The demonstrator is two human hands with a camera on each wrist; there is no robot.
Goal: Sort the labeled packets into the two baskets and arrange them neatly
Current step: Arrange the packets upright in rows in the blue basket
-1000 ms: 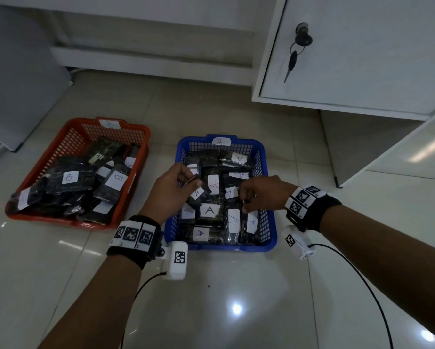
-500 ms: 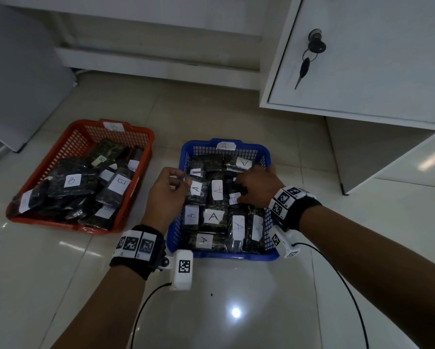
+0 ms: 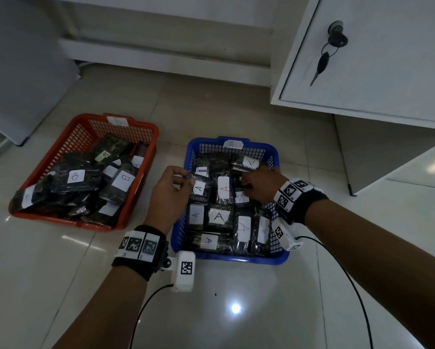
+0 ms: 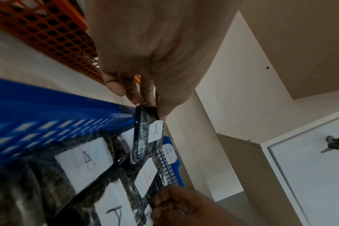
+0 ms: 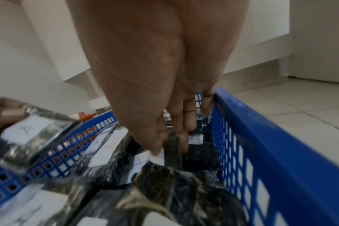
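The blue basket (image 3: 282, 258) on the floor holds several dark packets with white "A" labels, laid in rows. My left hand (image 3: 172, 187) pinches the top edge of one "A" packet (image 4: 148, 136) at the basket's left wall and holds it nearly upright. My right hand (image 3: 259, 183) reaches into the far right part of the basket, and its thumb and fingers (image 5: 161, 142) pinch the edge of a dark packet (image 5: 173, 150) there. To the left, the orange basket (image 3: 85, 122) holds a loose pile of "B" packets (image 3: 122, 181).
A white cabinet door (image 3: 387, 71) with a key in its lock hangs above the floor at the right. A grey panel (image 3: 17, 71) leans at the far left. Cables (image 3: 350, 280) run from both wrist cameras across the glossy tiles.
My right hand has moved from the basket's middle to its far right part. The left hand has stood its packet up against the left wall.
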